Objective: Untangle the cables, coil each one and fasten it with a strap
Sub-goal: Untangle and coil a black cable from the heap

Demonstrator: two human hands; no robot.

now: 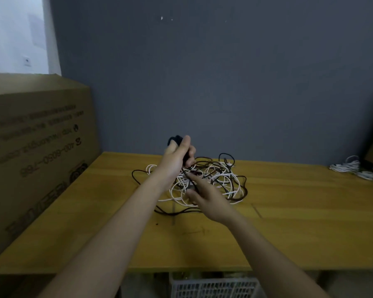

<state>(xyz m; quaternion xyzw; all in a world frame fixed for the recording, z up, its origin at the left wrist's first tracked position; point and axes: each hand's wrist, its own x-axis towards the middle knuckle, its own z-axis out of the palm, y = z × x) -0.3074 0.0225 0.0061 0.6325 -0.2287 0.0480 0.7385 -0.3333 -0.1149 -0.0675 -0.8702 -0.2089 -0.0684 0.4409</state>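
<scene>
Here we have the tangle of cables (211,181), black and white strands knotted together in a loose heap, lying on the yellow wooden worktop (299,211) toward its far middle, close to the grey wall (202,72). Dark loops spill out to the left and to the near side of the heap, and white loops bulge on the right.

Our left hand (177,155) is raised above the heap, closed around a bundle of black cable (174,139) that pokes out dark above the thumb, with strands trailing down from the fist into the tangle. Our right hand (205,196) sits lower, at the near edge of the heap, fingers pinched on a black strand that runs up toward the left hand. Both forearms are bare and reach in from the bottom of the view.

Moving outward: a big cardboard box (37,151) with printed lettering stands on the left end of the worktop, against the wall. Far off to the right, well apart from the main heap, we spot a smaller bunch of white cable (351,167) beside a dark object at the edge of view, too cut off to identify. Below the front edge of the worktop, a pale plastic crate (215,287) with a grid pattern shows.
</scene>
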